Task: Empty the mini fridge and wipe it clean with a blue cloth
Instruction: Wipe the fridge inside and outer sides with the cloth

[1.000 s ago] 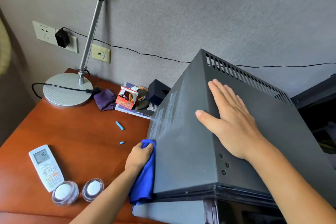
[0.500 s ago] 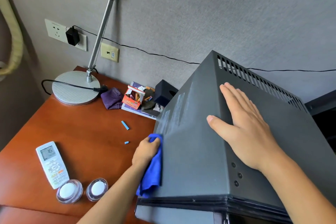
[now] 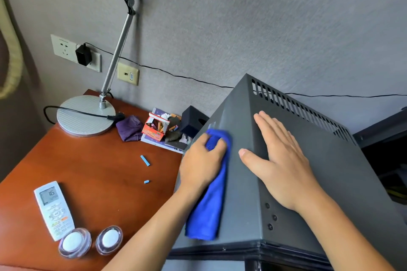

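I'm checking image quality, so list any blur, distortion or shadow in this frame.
Head view: wide-angle bend shows in the leaning lamp and wall; the two round dishes at the bottom left are smeared; the fridge, left hand and cloth look sharp; light is soft, with a faint lamp shadow on the wall.

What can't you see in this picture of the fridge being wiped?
- Inside of the mini fridge: hidden in the head view; its front is cut off by the bottom edge, so whether it is empty cannot be told.
- Fridge side under the blue cloth and left hand: covered.
- Top panel under the flat right hand: covered.
- Buttons on the remote control: too small to read.
- Lamp head: cut off by the top edge.
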A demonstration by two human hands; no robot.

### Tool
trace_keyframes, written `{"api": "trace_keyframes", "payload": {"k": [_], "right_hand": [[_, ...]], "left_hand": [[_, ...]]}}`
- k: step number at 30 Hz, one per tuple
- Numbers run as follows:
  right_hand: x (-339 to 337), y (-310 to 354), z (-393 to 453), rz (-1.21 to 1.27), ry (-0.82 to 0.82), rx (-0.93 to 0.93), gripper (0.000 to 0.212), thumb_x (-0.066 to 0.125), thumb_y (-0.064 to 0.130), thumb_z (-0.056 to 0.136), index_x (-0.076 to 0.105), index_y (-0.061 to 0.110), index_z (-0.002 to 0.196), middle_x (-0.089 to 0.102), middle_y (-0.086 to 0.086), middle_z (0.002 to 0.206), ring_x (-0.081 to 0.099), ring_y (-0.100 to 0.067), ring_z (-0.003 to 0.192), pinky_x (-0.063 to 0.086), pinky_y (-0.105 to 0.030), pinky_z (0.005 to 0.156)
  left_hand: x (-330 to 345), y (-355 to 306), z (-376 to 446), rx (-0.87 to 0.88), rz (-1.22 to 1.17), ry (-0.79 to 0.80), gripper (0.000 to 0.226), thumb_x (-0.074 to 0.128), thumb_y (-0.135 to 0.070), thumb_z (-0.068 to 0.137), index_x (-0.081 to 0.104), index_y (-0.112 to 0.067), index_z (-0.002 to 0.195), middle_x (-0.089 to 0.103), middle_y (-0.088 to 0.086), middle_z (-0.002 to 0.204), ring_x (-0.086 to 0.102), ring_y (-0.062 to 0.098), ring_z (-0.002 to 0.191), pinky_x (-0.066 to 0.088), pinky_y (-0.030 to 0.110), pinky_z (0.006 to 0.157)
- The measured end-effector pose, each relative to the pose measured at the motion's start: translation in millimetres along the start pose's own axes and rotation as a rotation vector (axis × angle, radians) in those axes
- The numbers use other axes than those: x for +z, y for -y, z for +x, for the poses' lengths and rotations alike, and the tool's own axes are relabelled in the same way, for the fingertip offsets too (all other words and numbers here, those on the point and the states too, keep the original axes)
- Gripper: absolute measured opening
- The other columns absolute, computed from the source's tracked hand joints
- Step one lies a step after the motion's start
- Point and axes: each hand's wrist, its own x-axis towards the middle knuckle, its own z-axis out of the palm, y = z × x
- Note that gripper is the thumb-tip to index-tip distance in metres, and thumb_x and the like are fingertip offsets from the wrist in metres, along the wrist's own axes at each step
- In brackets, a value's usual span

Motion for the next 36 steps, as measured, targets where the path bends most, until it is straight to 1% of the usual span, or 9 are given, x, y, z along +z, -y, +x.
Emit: {"api": "trace_keyframes", "payload": {"k": [6,12,15,21,24,28,31,34,36], "right_hand": [[-0.3,0.6,0.3,-0.005,-0.004,0.002,0.091,0.031,0.071,0.079,0.005,0.040,0.161,-0.005,0.031,0.165,-0.011,0.006,0.151,-0.004,-0.029,0.125],[-1.8,1.8,-1.3,0.012,0.003,0.015,0.087,0.037,0.068,0.083,0.005,0.043,0.160,-0.006,0.035,0.163,-0.011,0.009,0.150,-0.001,-0.030,0.125],[-1.8,1.7,-1.5,0.024,0.000,0.012,0.088,0.036,0.069,0.082,0.006,0.043,0.160,-0.007,0.036,0.162,-0.012,0.010,0.149,-0.003,-0.028,0.125],[-0.6,-0.1,-0.9,0.027,-0.007,0.004,0.088,0.036,0.070,0.081,0.007,0.043,0.160,-0.006,0.036,0.162,-0.011,0.010,0.149,-0.004,-0.026,0.123],[-0.1,0.2,0.1,0.011,-0.012,-0.001,0.088,0.038,0.068,0.082,0.009,0.041,0.160,-0.003,0.033,0.164,-0.009,0.007,0.151,-0.001,-0.030,0.126],[-0.8,0.8,0.3,0.007,-0.022,0.000,0.089,0.037,0.068,0.081,0.009,0.041,0.160,0.001,0.030,0.165,-0.006,0.005,0.152,0.005,-0.036,0.127],[-0.3,0.6,-0.5,0.017,-0.022,0.000,0.088,0.039,0.067,0.082,0.009,0.041,0.161,-0.001,0.033,0.164,-0.008,0.007,0.151,0.004,-0.034,0.127],[-0.2,1.0,-0.8,0.019,-0.017,-0.001,0.087,0.039,0.067,0.083,0.008,0.041,0.160,-0.003,0.034,0.164,-0.009,0.008,0.151,0.002,-0.033,0.127],[-0.8,1.3,-1.3,0.024,-0.013,-0.001,0.087,0.038,0.068,0.083,0.007,0.042,0.160,-0.003,0.035,0.163,-0.010,0.009,0.150,0.002,-0.032,0.127]], "left_hand": [[2.1,-1.4,14.5,-0.003,-0.037,0.022,0.027,0.047,-0.055,0.075,0.055,-0.029,0.078,0.062,-0.010,0.070,0.060,0.021,0.075,0.047,0.035,0.067],[5.1,208.1,24.6,-0.622,0.096,0.181,0.033,0.059,-0.037,0.097,0.071,-0.007,0.098,0.071,0.019,0.115,0.065,0.032,0.104,0.049,0.035,0.093],[4.9,280.5,8.3,-0.818,0.087,0.232,0.058,0.070,-0.040,0.093,0.064,0.006,0.127,0.066,0.023,0.129,0.063,0.036,0.120,0.047,0.040,0.106],[0.2,143.3,33.6,-0.454,0.106,0.161,0.030,0.056,-0.043,0.094,0.065,-0.014,0.089,0.072,0.014,0.114,0.063,0.029,0.097,0.050,0.033,0.092],[4.2,11.9,38.2,-0.087,0.109,0.081,0.039,0.051,-0.055,0.085,0.068,-0.026,0.104,0.073,0.005,0.114,0.066,0.031,0.108,0.052,0.039,0.096],[2.5,-85.4,24.0,0.152,0.048,-0.017,0.043,0.044,-0.067,0.069,0.063,-0.033,0.087,0.071,-0.004,0.078,0.065,0.028,0.085,0.054,0.041,0.078],[0.6,-47.1,33.1,0.062,0.009,0.039,0.034,0.048,-0.057,0.076,0.063,-0.028,0.086,0.072,-0.002,0.083,0.067,0.031,0.090,0.056,0.043,0.084],[3.9,62.0,54.4,-0.247,0.119,0.134,0.032,0.053,-0.042,0.094,0.067,-0.016,0.102,0.071,0.012,0.116,0.064,0.034,0.108,0.051,0.039,0.096],[2.1,145.8,50.5,-0.476,0.152,0.201,0.032,0.054,-0.039,0.099,0.065,-0.010,0.090,0.071,0.020,0.118,0.063,0.031,0.100,0.047,0.033,0.089]]}}
